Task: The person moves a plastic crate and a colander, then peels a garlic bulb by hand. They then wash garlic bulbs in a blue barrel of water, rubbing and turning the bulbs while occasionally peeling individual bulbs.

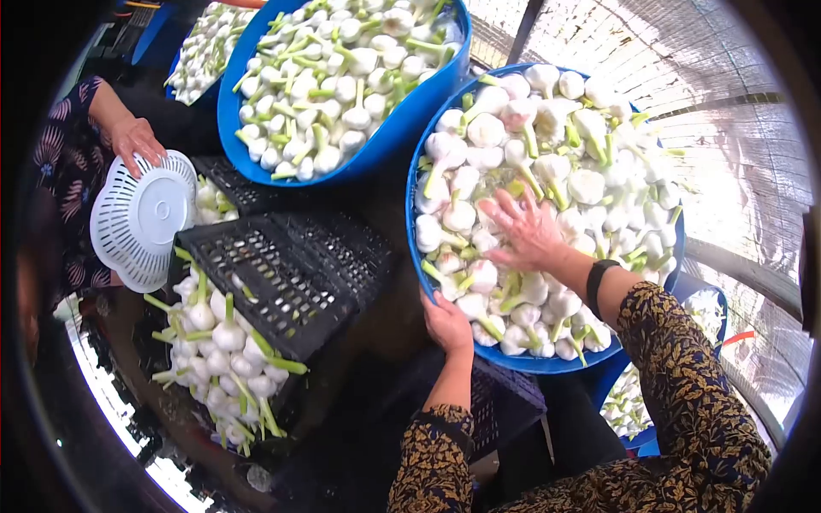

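A large blue tub (547,366) is heaped with white garlic bulbs (486,131) that have short green stems. My right hand (528,231) lies on the bulbs near the middle of the tub, fingers spread, holding nothing. At the tub's lower left rim is my left hand (448,325); its thumb rests at the edge, and its other fingers are hidden, so its grip is unclear. A dark band circles my right wrist.
Another blue tub (224,115) of garlic stands behind, left of centre. A black crate (282,282) tilts at the left beside piled garlic (227,363). A co-worker's hand (137,144) holds a white perforated basket (145,218). More garlic containers stand at the upper left and lower right.
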A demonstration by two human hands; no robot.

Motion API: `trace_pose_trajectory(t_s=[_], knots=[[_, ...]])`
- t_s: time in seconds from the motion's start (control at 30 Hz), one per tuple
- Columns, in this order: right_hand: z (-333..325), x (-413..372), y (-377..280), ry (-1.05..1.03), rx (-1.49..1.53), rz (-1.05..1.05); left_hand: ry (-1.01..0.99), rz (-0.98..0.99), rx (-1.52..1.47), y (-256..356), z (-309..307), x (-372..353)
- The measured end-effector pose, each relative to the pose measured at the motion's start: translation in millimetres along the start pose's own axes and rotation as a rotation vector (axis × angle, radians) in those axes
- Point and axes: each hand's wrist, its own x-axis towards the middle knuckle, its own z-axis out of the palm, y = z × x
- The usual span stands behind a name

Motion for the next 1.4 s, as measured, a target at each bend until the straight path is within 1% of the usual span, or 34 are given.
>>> trace_pose_trajectory(t_s=[0.03,0.07,0.13,0.2,0.27,0.3,0.33,0.4,0.47,0.53,0.57,0.63,0.67,0.73,0.77,0.87,0.93,1.0,1.07,1.17,1.2,1.23,1.27,1.33,1.37,1.4], knots=[[-7.3,2.0,0.9,-0.058,-0.024,-0.007,0.007,0.03,-0.006,-2.0,1.9,-0.6],[-2.4,12.8,3.3,-0.071,-0.022,0.005,-0.011,0.027,-0.002,3.4,1.6,2.5],[19.1,27.2,19.4,-0.119,0.269,-0.032,-0.037,-0.054,0.048,7.8,-3.3,3.0],[48.0,33.6,26.7,0.052,0.28,-0.114,-0.036,-0.046,0.052,9.5,-5.4,2.5],[18.4,24.9,20.7,-0.106,0.198,-0.043,-0.02,-0.019,0.039,9.0,-4.9,-0.3],[-2.2,13.6,17.7,-0.108,0.229,-0.041,-0.026,-0.025,0.032,8.6,-4.7,-0.9],[-7.7,7.1,19.4,-0.021,0.206,-0.101,-0.026,-0.031,0.03,5.9,-4.5,-0.7],[-36.1,-0.7,43.8,-0.142,0.414,-0.151,-0.037,-0.028,0.033,5.1,-5.0,-0.9],[-70.6,2.2,77.8,0.085,0.437,0.078,-0.055,-0.062,0.052,6.7,-6.4,-1.0],[-58.8,40.2,127.1,0.499,0.158,0.071,-0.04,-0.037,0.071,4.2,-5.8,0.0],[-48.9,54.2,130.2,0.503,0.176,0.065,-0.043,-0.052,0.065,5.5,-5.9,-0.4],[-24.8,77.1,126.5,0.657,-0.026,0.247,-0.064,-0.095,0.03,13.5,-6.9,-0.2],[-14.4,71.0,119.9,0.642,-0.016,0.242,-0.064,-0.109,0.043,14.7,-11.6,-3.4],[-4.8,50.6,113.7,0.423,0.104,0.286,-0.067,-0.114,0.051,21.1,-7.9,-1.2],[3.6,42.6,111.3,0.456,0.08,0.251,-0.051,-0.061,0.043,17.5,-7.0,-0.2],[20.7,48.4,114.4,0.48,0.068,0.264,-0.042,-0.057,0.056,11.1,-3.6,-1.3],[19.0,59.1,116.7,0.393,0.015,0.291,-0.04,-0.024,0.021,10.6,1.4,2.9],[17.1,54.6,118.0,0.376,0.072,0.272,-0.072,-0.081,0.016,9.7,-5.7,-1.5],[11.4,40.4,113.5,0.257,0.004,0.264,-0.064,-0.083,-0.007,11.4,-3.0,1.3],[11.3,6.5,97.5,0.184,0.111,0.295,-0.025,0.026,0.03,2.8,-5.0,0.0],[13.8,2.8,98.5,0.148,0.175,0.305,-0.007,-0.013,0.1,1.8,-3.6,-1.2],[36.9,10.0,101.5,0.335,0.088,0.268,-0.008,0.007,0.083,2.2,-2.5,-2.0],[38.0,14.3,99.5,0.342,0.09,0.286,-0.011,0.038,0.067,2.6,-3.7,-0.3],[25.3,25.3,101.7,0.187,0.177,0.278,0.001,0.037,0.075,-7.4,-0.5,7.1],[18.7,20.3,101.8,0.194,0.234,0.26,0.001,0.011,0.096,-6.3,-1.5,2.7],[11.6,14.1,101.6,0.143,0.387,0.279,-0.009,0.022,0.083,-4.0,-2.5,-1.2]])
